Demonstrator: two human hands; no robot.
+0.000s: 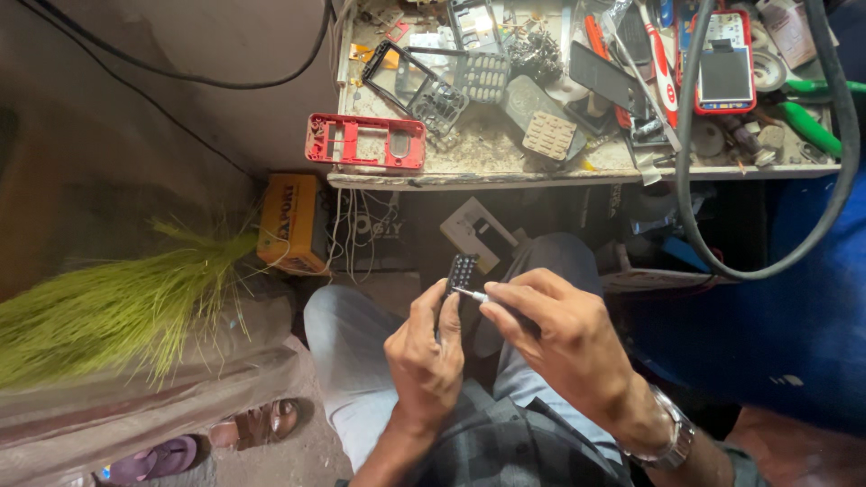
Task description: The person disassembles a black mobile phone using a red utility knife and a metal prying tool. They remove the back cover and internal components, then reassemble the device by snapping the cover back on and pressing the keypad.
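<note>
Left hand (424,347) clamped on black phone keypad panel (461,273) over the lap, below the cluttered surface (487,173); right hand (564,338) pinching small screwdriver (471,294) against it; a slipping tip could gouge the panel.

A cramped phone-repair stall, seen from the repairer's seat.

The worn counter (505,173) is strewn with gutted handsets: a red phone frame (365,142), loose keypads (483,77), a red handset with a bare screen (726,63) and green-handled pliers (807,122). Cables (767,261) dangle over its edge, and a grass broom (108,311) leans below.
</note>
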